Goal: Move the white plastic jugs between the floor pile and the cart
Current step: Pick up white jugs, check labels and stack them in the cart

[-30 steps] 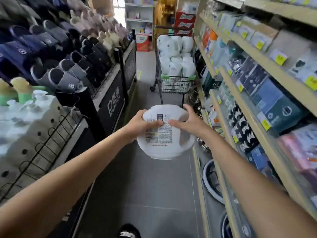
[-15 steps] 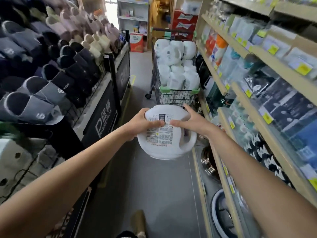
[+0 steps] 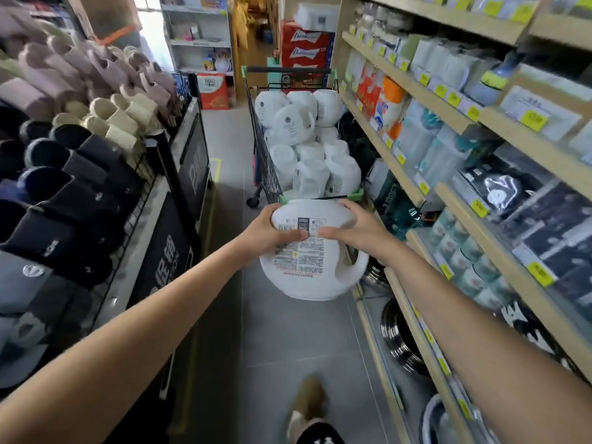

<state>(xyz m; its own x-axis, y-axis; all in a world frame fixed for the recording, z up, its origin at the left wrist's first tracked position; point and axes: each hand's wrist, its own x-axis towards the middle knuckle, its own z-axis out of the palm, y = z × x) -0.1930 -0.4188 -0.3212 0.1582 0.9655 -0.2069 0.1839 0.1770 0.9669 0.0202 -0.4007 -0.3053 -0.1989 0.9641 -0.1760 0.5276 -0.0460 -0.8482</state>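
Fingers [image 3: 291, 234] of my left hand [image 3: 264, 233] and right hand [image 3: 357, 232] grip one jug [image 3: 307, 264], label up, in mid-aisle near the cart [image 3: 267, 161]. It is heaped with jugs [image 3: 307, 145], so I judge loading nearly done; the pile is out of view. Shelves [image 3: 378, 141] crowd the right and slipper racks [image 3: 96, 174] the left, leaving narrow floor [image 3: 288, 334].

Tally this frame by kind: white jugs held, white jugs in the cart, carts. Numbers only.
held jug, gripped by left hand and right hand: 1
piled jugs in the cart: about 11 showing, more may be hidden
cart: 1
total: about 13
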